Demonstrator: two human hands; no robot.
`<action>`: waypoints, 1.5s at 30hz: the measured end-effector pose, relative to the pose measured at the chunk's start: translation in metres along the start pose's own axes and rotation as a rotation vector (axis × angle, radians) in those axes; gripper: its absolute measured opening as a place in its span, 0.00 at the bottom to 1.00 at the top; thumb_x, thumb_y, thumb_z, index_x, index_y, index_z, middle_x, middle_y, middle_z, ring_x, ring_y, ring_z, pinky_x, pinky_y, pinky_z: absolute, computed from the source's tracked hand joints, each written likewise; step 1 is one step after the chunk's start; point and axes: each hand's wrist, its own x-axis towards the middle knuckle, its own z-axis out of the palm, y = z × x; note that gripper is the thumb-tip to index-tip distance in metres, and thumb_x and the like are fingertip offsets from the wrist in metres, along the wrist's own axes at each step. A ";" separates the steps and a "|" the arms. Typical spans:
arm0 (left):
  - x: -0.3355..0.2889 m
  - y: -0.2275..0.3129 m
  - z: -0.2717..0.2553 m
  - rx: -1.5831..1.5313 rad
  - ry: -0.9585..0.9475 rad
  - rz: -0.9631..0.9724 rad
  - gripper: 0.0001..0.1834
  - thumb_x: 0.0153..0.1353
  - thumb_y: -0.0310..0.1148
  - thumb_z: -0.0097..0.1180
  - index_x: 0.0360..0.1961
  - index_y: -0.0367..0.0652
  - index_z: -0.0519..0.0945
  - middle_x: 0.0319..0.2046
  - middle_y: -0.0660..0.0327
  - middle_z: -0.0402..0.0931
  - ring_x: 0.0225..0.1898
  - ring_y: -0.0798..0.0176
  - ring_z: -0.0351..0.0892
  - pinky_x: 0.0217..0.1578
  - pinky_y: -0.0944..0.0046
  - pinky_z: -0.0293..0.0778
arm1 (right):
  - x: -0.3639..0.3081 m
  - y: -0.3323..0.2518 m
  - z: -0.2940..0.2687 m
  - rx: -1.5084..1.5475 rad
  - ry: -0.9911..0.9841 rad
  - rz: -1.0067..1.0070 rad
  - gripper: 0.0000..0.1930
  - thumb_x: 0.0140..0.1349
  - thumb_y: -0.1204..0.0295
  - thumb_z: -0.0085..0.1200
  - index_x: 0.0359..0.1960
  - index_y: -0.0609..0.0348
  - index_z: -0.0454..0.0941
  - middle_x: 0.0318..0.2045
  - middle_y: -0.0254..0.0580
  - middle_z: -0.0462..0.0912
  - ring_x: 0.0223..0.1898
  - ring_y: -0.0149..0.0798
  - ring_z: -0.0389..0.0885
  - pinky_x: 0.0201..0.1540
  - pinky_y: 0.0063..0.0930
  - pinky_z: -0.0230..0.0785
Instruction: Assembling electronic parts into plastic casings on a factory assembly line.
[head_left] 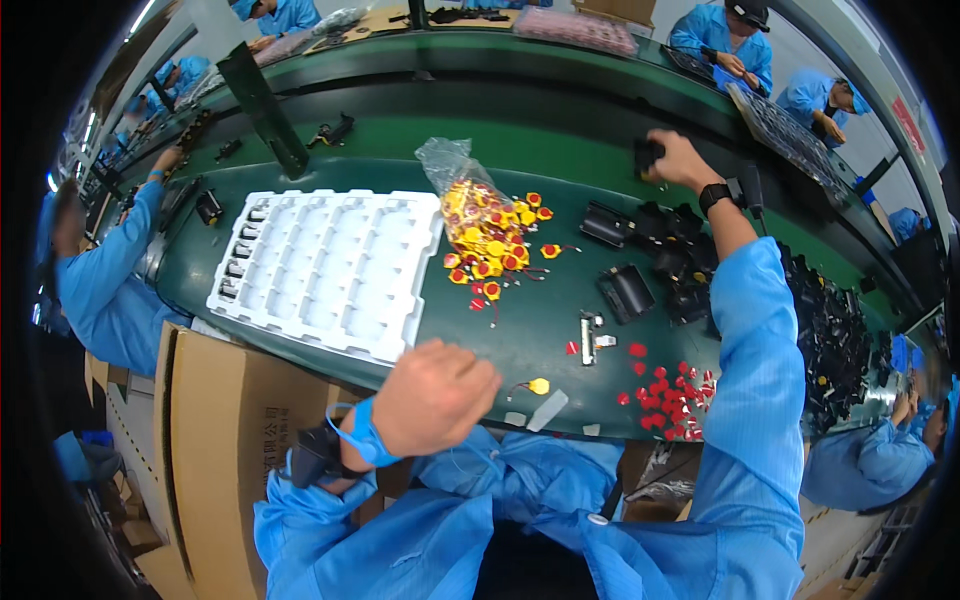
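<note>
My right hand (pixel 682 163) reaches to the far right over the green belt, its fingers closed round a small black plastic part (pixel 648 157). My left hand (pixel 435 397) is curled in front of my body, above the near table edge. What it holds, if anything, is hidden. Beside it lie a yellow round piece with thin wires (pixel 538 386) and a clear strip (pixel 548 410). A small white-and-silver part (pixel 588 338) lies farther right. Black curved housings (pixel 627 293) stand beyond it. Yellow-and-red wired pieces (pixel 490 240) spill from a clear plastic bag (pixel 443 160).
A white moulded tray (pixel 330 270), with black parts in its left column, lies on the left. Red round stickers (pixel 665 400) are scattered at the near right. Black parts are heaped (pixel 825 330) farther right. A cardboard box (pixel 235 430) stands at left. Co-workers in blue sit around.
</note>
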 end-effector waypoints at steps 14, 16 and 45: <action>0.013 -0.025 0.068 -0.048 -0.641 0.037 0.14 0.57 0.28 0.58 0.38 0.32 0.68 0.17 0.48 0.76 0.23 0.41 0.80 0.21 0.46 0.69 | -0.181 -0.139 -0.007 -0.098 0.273 -0.772 0.24 0.47 0.84 0.57 0.51 0.65 0.75 0.50 0.56 0.76 0.65 0.63 0.65 0.63 0.52 0.64; 0.023 -0.022 0.066 -0.044 -0.662 0.083 0.13 0.55 0.27 0.58 0.37 0.31 0.69 0.17 0.47 0.76 0.23 0.41 0.80 0.21 0.47 0.70 | -0.229 -0.146 -0.011 -0.144 0.247 -0.725 0.18 0.48 0.86 0.57 0.43 0.69 0.78 0.49 0.58 0.78 0.64 0.64 0.70 0.63 0.53 0.65; 0.129 -0.034 0.090 -0.639 -0.257 -0.277 0.12 0.63 0.37 0.60 0.33 0.39 0.76 0.13 0.58 0.70 0.14 0.64 0.69 0.18 0.63 0.61 | -0.237 -0.088 0.043 0.413 0.355 -0.513 0.07 0.50 0.83 0.63 0.31 0.64 0.79 0.23 0.44 0.78 0.24 0.47 0.78 0.24 0.36 0.69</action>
